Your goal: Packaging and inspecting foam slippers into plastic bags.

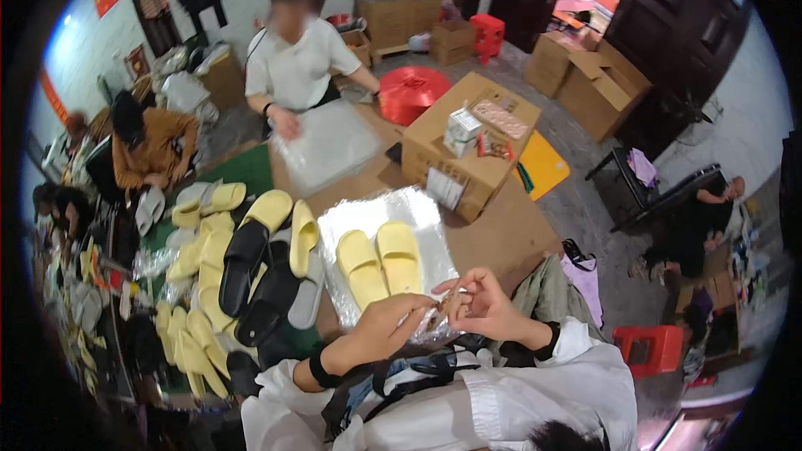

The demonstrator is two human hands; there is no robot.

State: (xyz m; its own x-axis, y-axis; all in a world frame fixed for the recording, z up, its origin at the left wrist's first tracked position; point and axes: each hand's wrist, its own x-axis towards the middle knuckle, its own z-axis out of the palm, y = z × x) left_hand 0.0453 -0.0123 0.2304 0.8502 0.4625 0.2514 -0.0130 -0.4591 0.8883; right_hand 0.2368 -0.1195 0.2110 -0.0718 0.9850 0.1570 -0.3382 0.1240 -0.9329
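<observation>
My left hand point(386, 327) and my right hand point(489, 311) meet near the table's front edge, fingers pinched on a small brown thing point(439, 309) between them. It is too small to name. Just beyond my hands, a pair of yellow slippers point(398, 252) lies side by side on a stack of clear plastic bags point(334, 221). My left wrist is close to the near corner of those bags. To the left is a heap of yellow, black and grey slippers, with a black slipper point(244, 260) on top.
A cardboard box point(422, 150) beyond the bags carries small packets. Across the table, a person in a white shirt point(296, 67) touches another stack of plastic bags point(330, 142), near a roll of red tape point(413, 93). A red stool point(647, 349) stands at the right.
</observation>
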